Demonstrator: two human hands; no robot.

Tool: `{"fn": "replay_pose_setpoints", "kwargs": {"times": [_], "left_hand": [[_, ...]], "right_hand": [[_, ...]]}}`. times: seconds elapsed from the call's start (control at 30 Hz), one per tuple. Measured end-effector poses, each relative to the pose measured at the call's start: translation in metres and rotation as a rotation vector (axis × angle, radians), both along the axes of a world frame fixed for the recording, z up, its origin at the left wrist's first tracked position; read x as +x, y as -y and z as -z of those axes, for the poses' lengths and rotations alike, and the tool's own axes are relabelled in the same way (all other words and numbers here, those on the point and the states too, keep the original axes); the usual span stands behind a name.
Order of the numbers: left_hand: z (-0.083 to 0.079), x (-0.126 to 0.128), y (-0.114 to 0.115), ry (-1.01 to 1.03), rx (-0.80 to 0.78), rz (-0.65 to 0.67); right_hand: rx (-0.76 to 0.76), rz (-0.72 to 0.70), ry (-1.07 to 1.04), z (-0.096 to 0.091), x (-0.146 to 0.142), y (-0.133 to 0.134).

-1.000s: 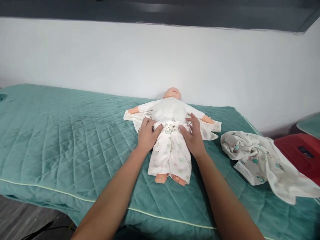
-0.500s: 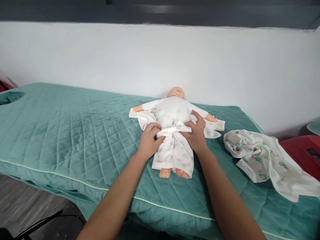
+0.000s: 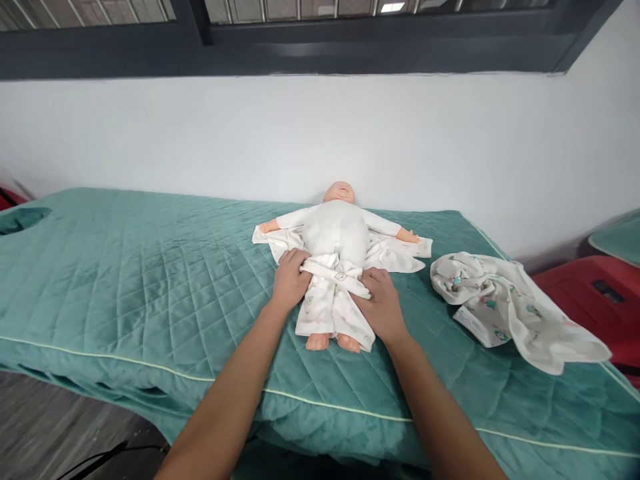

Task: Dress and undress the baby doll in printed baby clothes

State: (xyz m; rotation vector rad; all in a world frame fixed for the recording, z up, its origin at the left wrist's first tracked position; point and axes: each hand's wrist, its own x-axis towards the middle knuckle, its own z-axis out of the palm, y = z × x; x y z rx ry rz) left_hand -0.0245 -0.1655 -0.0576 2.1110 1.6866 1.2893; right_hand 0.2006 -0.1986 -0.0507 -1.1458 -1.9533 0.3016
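Observation:
A baby doll [image 3: 336, 227] with a white cloth body lies on its back, head toward the wall and arms spread. White printed baby pants [image 3: 327, 307] cover its legs, and both feet stick out below the hems. My left hand [image 3: 291, 279] is closed at the left side of the waistband. On the other side my right hand [image 3: 383, 303] grips the waistband, its thumb on the front of the fabric. The waistband sits bunched below the belly. Beneath the doll's arms a white baby shirt [image 3: 395, 255] lies spread open.
The doll rests on a green quilted bed cover [image 3: 150, 287]. To the right lies a crumpled white printed cloth [image 3: 505, 300], beside a red case [image 3: 585, 300]. A white wall [image 3: 225, 140] runs behind the bed, under a dark window frame [image 3: 350, 50].
My right hand has moved down from beside the belly to the hip, drawing the waistband lower on that side. More of the lower belly shows. The camera view has tilted up.

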Motion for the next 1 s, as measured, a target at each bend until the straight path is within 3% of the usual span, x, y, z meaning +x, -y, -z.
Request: {"fn": "replay_pose_setpoints", "kwargs": {"times": [0.2,0.33,0.57,0.77,0.9,1.0], "left_hand": [[0.003,-0.002,0.04,-0.001,0.071,0.085],[0.01,-0.004,0.066,-0.052,0.093,0.088],[0.011,-0.001,0.059,0.068,-0.056,0.028],[0.003,-0.003,0.054,0.178,-0.188,0.087],[-0.002,-0.008,0.071,0.21,-0.204,0.27],[0.0,-0.009,0.095,0.189,-0.223,0.296]], "right_hand": [[-0.019,0.108,0.051,0.002,0.0,-0.004],[0.01,0.071,-0.005,0.001,0.0,-0.001],[-0.218,0.053,-0.094,-0.001,0.002,0.023],[-0.446,-0.163,-0.183,-0.007,0.01,0.056],[-0.439,-0.109,-0.063,-0.011,0.012,0.072],[-0.378,-0.058,0.01,-0.012,0.009,0.077]]}}
